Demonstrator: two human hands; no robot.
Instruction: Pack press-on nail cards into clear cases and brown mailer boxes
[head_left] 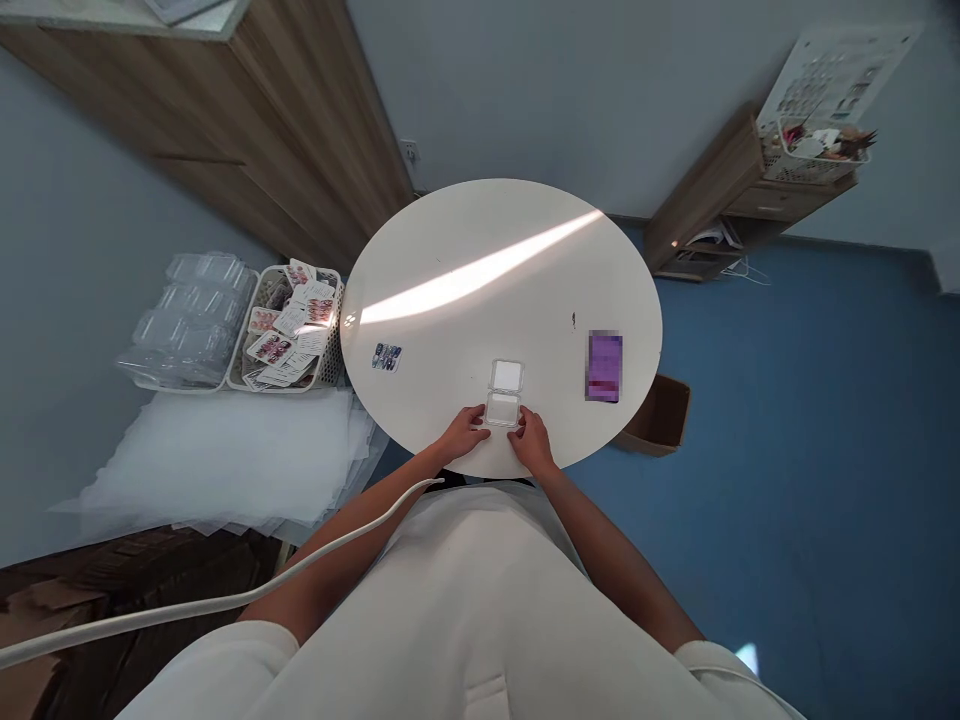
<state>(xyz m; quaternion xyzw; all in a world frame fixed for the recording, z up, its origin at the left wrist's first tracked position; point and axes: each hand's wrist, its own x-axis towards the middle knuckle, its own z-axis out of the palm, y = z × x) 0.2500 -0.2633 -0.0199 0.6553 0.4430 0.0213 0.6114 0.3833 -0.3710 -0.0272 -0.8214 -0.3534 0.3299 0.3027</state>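
Note:
A small clear plastic case lies on the round white table with its lid folded back away from me. A white insert shows in the lid half. My left hand is at the near half's left edge, thumb and fingers curled against it. On the opposite edge, my right hand grips with bent fingers. Off to the left lies a set of dark blue press-on nails. A purple, pixelated rectangular object rests to the right, and a tiny dark red piece is near it.
Left of the table, a white basket holds several nail cards, beside stacked clear plastic boxes. Translucent sheets lie below them. A cardboard box stands at the table's right. A white cable crosses near my left arm.

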